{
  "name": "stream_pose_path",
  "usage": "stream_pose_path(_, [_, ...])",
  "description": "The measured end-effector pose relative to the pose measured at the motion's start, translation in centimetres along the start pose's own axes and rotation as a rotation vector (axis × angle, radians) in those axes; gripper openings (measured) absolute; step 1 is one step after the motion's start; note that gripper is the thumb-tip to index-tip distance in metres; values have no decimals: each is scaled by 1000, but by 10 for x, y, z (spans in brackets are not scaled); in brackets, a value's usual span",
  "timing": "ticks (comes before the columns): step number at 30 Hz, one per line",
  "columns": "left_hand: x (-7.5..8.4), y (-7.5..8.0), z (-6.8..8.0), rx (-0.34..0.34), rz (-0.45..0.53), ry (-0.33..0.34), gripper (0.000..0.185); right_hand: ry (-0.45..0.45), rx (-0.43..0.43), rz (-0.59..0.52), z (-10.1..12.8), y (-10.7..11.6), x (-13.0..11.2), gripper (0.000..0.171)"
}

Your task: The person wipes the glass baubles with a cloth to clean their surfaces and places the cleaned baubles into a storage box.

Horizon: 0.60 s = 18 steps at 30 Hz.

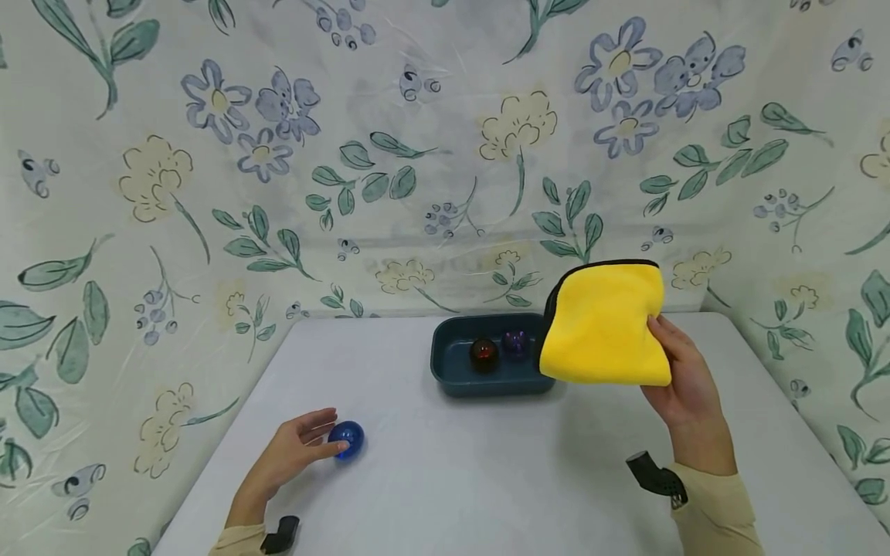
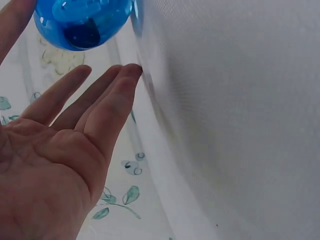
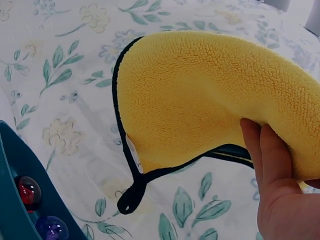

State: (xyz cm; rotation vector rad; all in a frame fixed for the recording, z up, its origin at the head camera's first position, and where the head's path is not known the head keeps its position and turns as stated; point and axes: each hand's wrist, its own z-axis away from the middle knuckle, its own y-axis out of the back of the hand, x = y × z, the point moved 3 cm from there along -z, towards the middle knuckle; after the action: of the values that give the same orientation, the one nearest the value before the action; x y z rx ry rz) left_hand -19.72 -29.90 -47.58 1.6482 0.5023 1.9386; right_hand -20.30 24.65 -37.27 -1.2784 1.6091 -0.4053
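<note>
A transparent blue ball (image 1: pixel 346 440) rests on the white table, left of its middle. My left hand (image 1: pixel 297 449) reaches beside it with fingers extended, and the thumb tip overlaps the ball. The left wrist view catches the ball (image 2: pixel 85 22) at its top edge, beyond the spread fingers (image 2: pixel 112 107). On the other side, my right hand (image 1: pixel 684 378) holds up a folded yellow microfiber cloth (image 1: pixel 608 324) with black edging, pinching its right side. In the right wrist view the cloth (image 3: pixel 190 95) shows a fluffy face, a small white label and a black hanging loop at one corner.
A dark teal tray (image 1: pixel 448 384) stands at the table's back, its right end hidden behind the cloth. Inside it lie a dark red ball (image 1: pixel 484 354) and a purple ball (image 1: pixel 515 344). Floral sheeting (image 1: pixel 445 116) surrounds the table (image 1: pixel 459 479) at the back and sides.
</note>
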Motion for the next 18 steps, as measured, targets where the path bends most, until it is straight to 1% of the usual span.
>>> stream_pose_path(4, [2, -4, 1, -10, -4, 5, 79, 5, 2, 12, 0, 0, 0, 46])
stream_pose_path(10, [7, -12, 1, -17, -47, -6, 73, 11, 6, 36, 0, 0, -1, 46])
stream_pose_path(15, [15, -16, 1, 4, -114, -18, 75, 12, 11, 43, 0, 0, -1, 45])
stream_pose_path(18, [17, -17, 2, 25, -141, -20, 75, 8, 13, 40, 0, 0, -1, 45])
